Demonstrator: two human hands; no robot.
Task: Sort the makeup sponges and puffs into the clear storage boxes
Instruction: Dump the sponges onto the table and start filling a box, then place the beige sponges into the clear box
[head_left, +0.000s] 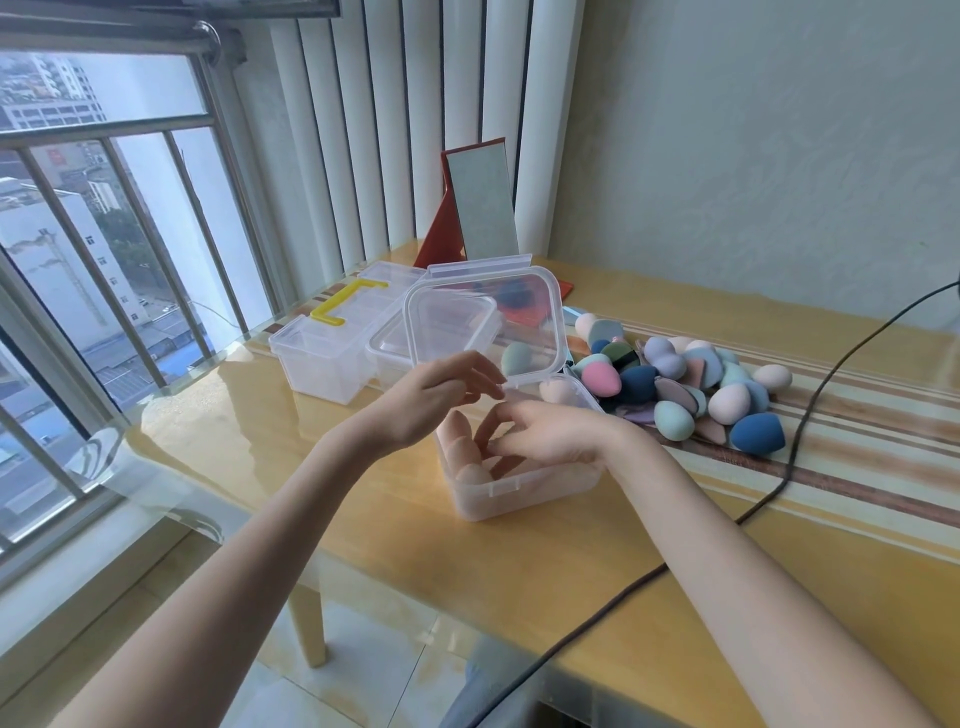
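Here both hands are met over the open box (524, 488) at the near middle of the counter (363, 545). The right hand (545, 434) is reached down into the box, its fingers curled among the pale pink sponges (467, 457) already lying there; whether one of them is pinched cannot be told, since the fingertips are hidden behind the box wall and one another. The left hand (436, 395) is held just above the box's far-left rim, fingers loose and spread, nothing gripped, close to the raised lid (483, 322).

The unsorted pile (691, 384) is found to the right of the box and slightly farther off, just beside its right wall: blue, teal, pink and cream sponges mixed with flat puffs. It lies wholly on the right hand's side, so the right hand is judged the nearer one for the next pick, with a short sideways reach across the rim. The pile's long run is laid along the counter, away to the right. One cream sponge (558, 389) is seen at the box's far corner.

Two more clear boxes (332, 353) stand behind to the left, nearer the left hand.
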